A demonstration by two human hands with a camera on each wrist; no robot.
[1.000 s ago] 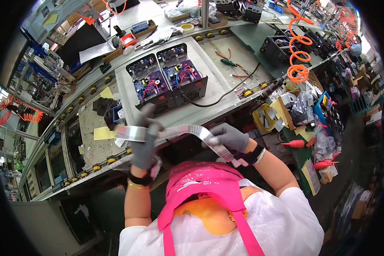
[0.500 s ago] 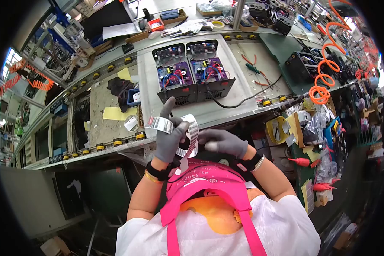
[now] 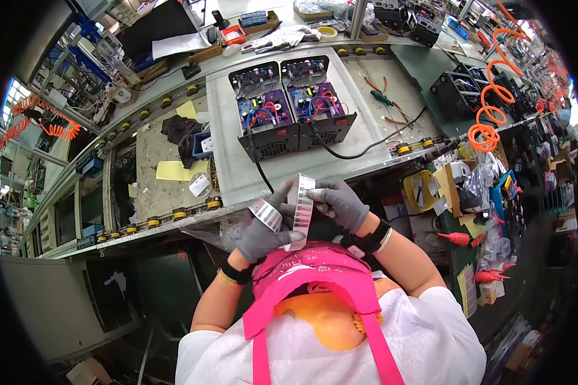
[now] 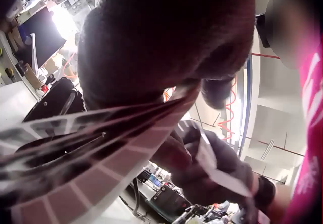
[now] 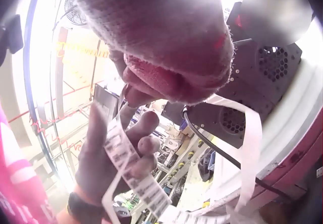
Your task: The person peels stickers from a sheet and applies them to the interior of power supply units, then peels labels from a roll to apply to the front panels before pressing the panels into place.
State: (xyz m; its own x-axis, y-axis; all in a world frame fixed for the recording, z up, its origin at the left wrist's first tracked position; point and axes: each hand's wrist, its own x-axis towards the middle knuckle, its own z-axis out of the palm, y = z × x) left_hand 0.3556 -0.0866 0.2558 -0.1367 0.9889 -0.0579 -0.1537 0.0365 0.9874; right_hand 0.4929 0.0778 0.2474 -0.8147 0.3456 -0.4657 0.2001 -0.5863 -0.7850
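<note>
A white strip of printed labels (image 3: 303,208) runs between two grey-gloved hands at the table's front edge. My left hand (image 3: 261,236) holds it, with another length of the strip (image 3: 266,215) across its fingers. My right hand (image 3: 341,205) pinches the strip near its upper part. In the right wrist view the label strip (image 5: 144,186) passes over the left hand's (image 5: 93,163) palm and loops below. The left wrist view shows strip layers (image 4: 96,168) fanning out from the left hand (image 4: 166,37). Beyond the hands stand two black housings with purple circuit boards (image 3: 258,109) (image 3: 315,101).
Black cables (image 3: 356,156) come from the housings' front. Pliers (image 3: 384,97) lie to their right, a dark cloth (image 3: 181,136) and yellow paper (image 3: 176,171) to their left. An orange coiled hose (image 3: 488,125) hangs at the right, near a yellow bin (image 3: 420,190).
My right hand has moved in from open beside the strip and now pinches it. My left hand has lowered and turned, its raised finger now down. The strip has been drawn up straighter between the hands.
</note>
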